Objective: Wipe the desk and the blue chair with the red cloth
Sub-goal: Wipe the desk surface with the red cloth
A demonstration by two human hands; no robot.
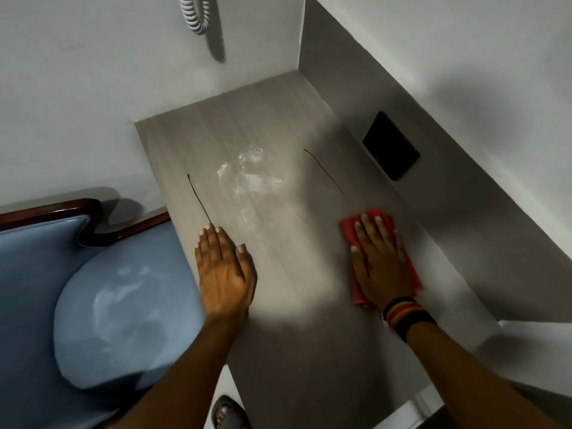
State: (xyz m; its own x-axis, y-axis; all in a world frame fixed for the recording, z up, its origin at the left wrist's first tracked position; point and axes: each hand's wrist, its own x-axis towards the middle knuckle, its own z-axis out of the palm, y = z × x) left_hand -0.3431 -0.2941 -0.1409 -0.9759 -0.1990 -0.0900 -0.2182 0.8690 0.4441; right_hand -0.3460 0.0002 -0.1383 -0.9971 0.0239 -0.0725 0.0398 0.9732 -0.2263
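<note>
A grey desk runs away from me between two white walls. White powdery smears and two thin dark lines mark its top. My right hand lies flat on the folded red cloth, pressing it onto the desk near the right wall. My left hand rests flat and empty at the desk's left edge, fingers together. The blue chair with a dark wooden frame stands left of the desk, with whitish smears on its seat.
A black plate is set in the right wall above the desk. A coiled grey cord hangs on the far wall. My foot in a dark sandal shows under the desk's near edge.
</note>
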